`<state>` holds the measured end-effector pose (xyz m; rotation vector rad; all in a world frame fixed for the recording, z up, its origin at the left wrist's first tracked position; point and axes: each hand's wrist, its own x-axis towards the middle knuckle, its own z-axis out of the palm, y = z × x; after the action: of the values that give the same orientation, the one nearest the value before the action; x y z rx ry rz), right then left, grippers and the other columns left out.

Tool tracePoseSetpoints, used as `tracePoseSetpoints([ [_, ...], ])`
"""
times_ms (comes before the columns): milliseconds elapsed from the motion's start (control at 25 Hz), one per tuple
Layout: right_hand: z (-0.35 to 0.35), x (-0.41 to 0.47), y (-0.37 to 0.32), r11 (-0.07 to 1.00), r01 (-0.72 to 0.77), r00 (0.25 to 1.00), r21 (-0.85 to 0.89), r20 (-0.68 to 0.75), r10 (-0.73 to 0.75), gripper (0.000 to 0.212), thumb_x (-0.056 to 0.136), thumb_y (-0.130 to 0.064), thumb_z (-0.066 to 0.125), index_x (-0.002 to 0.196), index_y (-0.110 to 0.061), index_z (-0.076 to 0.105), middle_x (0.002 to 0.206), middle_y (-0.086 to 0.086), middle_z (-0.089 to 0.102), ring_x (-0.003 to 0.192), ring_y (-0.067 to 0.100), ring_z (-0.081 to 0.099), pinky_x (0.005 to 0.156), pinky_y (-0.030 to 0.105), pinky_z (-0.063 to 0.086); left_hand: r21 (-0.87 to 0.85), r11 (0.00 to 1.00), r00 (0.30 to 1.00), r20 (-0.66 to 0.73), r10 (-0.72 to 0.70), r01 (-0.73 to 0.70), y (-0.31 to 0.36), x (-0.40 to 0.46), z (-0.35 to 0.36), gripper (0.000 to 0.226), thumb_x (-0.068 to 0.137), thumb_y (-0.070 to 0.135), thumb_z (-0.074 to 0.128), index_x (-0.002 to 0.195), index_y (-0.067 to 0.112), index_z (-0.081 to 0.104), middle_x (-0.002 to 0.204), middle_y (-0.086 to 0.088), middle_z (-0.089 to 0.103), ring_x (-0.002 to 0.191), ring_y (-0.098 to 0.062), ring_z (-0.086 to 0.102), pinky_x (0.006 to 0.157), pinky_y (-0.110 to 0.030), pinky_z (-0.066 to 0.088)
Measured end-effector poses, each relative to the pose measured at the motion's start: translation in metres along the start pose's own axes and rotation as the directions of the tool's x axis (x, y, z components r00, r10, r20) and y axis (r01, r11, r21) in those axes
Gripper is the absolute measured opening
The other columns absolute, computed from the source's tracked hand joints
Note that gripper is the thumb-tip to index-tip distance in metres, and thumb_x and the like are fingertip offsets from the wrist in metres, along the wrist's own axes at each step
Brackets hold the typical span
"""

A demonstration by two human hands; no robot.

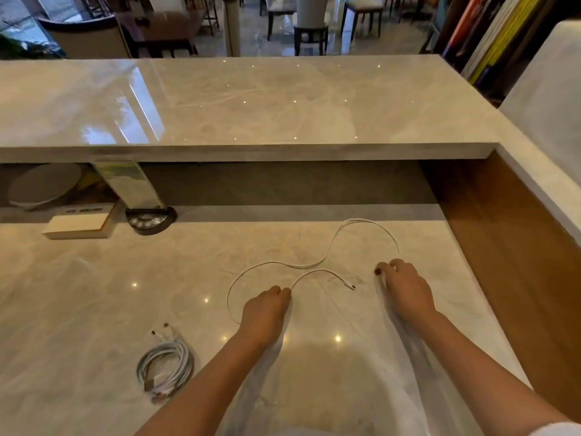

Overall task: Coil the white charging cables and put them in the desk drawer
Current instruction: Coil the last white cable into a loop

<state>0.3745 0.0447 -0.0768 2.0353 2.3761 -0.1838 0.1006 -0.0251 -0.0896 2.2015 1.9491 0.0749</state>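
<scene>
Loose cable [309, 262]: white, uncoiled, lying in an S-shaped run on the lower desk surface [94, 294], directly ahead of both hands.
Long axis: runs roughly left to right across the person's front, with one loop bulging far-right and one bulging near-left.
Free connector [352, 287]: rests on the desk between the two hands, unheld.
Left hand [267, 309]: fingers curled, pinching the cable where its near-left loop meets the strand leading to the connector.
Right hand [405, 286]: fingers curled down on the far-right end of the cable; grip appears to be a pinch, the end itself hidden under the fingers.
Nearer hand: judged equal; each hand sits on its own end of the run.
Coiled bundle [165, 365]: white cables already wound, lying on the desk left of the left arm, well apart from the loose cable.
Drawer: not in view.
Next move, judged: gather the run loop by loop toward one hand.
</scene>
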Motion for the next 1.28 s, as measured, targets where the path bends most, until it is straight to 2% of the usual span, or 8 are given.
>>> tracePoseSetpoints([
  [120,-0.003,0.007,-0.004,0.996,0.066,0.998,0.062,0.0,-0.066,0.018,0.086,-0.011,0.05,0.103,-0.012,0.056,0.104,0.006,0.056,0.095,0.024,0.053,0.065,0.032,0.042,-0.314,0.942,0.986,-0.069,-0.15,0.122,0.0,0.011,-0.005,0.018,0.092,0.018,0.046,0.103,0.017,0.06,0.092,0.0,0.06,0.079,-0.016,0.057,0.066,-0.029,0.049],
  [200,-0.013,0.007,-0.014,0.966,0.039,0.999,0.256,-0.008,-0.039,0.007,0.09,-0.016,0.051,0.095,-0.015,0.056,0.095,0.003,0.062,0.084,0.021,0.057,0.063,0.031,0.043,-0.607,0.773,0.956,-0.073,-0.285,0.184,0.006,0.022,-0.021,0.017,0.09,0.012,0.053,0.1,0.019,0.065,0.088,0.004,0.061,0.074,-0.01,0.056,0.062,-0.013,0.045],
  [320,-0.051,-0.003,-0.038,0.684,-0.049,0.999,0.728,0.035,0.034,0.006,0.086,-0.014,0.062,0.086,-0.012,0.057,0.079,0.002,0.067,0.064,0.015,0.06,0.06,0.026,0.048,-0.86,0.503,0.91,-0.136,-0.391,0.088,0.013,0.044,-0.064,0.021,0.088,0.006,0.058,0.094,0.025,0.064,0.09,0.002,0.066,0.079,-0.013,0.062,0.072,-0.018,0.053],
  [520,-0.132,-0.027,-0.076,0.055,-0.045,0.999,0.997,0.047,-0.023,0.008,0.086,-0.005,0.06,0.092,-0.001,0.058,0.079,0.012,0.073,0.056,0.017,0.063,0.054,0.024,0.053,-0.624,0.781,0.986,-0.146,-0.074,-0.034,0.041,0.06,-0.121,0.041,0.094,0.01,0.048,0.131,0.026,0.05,0.151,0.004,0.029,0.141,-0.014,0.02,0.113,-0.036,0.021],
  [680,-0.164,-0.03,-0.09,-0.194,-0.043,0.999,0.98,0.048,0.023,0.007,0.088,-0.007,0.057,0.094,-0.005,0.057,0.075,0.008,0.072,0.057,0.013,0.064,0.055,0.019,0.055,-0.953,0.3,0.983,0.011,0.184,-0.045,0.074,0.03,-0.143,0.032,0.092,0.011,0.038,0.1,0.019,0.068,0.104,0.003,0.07,0.102,-0.011,0.063,0.094,-0.028,0.047],
  [840,-0.172,-0.023,-0.087,-0.355,0.025,0.994,0.935,0.015,0.111,0.005,0.089,-0.007,0.054,0.094,-0.006,0.057,0.081,0.007,0.073,0.059,0.009,0.065,0.057,0.016,0.055,-0.946,0.323,0.961,0.088,0.261,-0.002,0.064,0.006,-0.12,0.025,0.091,0.003,0.048,0.079,0.015,0.067,0.071,0.001,0.068,0.075,-0.015,0.065,0.082,-0.03,0.053],
  [1000,-0.162,-0.017,-0.068,-0.4,0.077,0.952,0.914,0.052,0.301,0.019,0.087,-0.006,0.059,0.105,-0.011,0.056,0.088,0.01,0.073,0.064,0.01,0.067,0.06,0.017,0.056,-0.948,0.313,0.983,0.107,0.15,0.055,0.033,-0.009,-0.106,0.022,0.093,0.002,0.048,0.083,0.01,0.066,0.068,0.001,0.064,0.07,-0.013,0.063,0.076,-0.025,0.052],
  [1280,-0.132,-0.016,-0.043,-0.001,0.032,0.817,0.999,-0.026,0.576,0.019,0.088,-0.013,0.061,0.106,-0.009,0.058,0.096,0.011,0.069,0.079,0.017,0.07,0.07,0.023,0.059,-0.865,0.49,0.98,0.176,0.092,0.109,-0.014,-0.008,-0.128,0.027,0.091,0.003,0.049,0.08,0.016,0.069,0.064,0.003,0.061,0.063,-0.01,0.056,0.065,-0.023,0.048],
])
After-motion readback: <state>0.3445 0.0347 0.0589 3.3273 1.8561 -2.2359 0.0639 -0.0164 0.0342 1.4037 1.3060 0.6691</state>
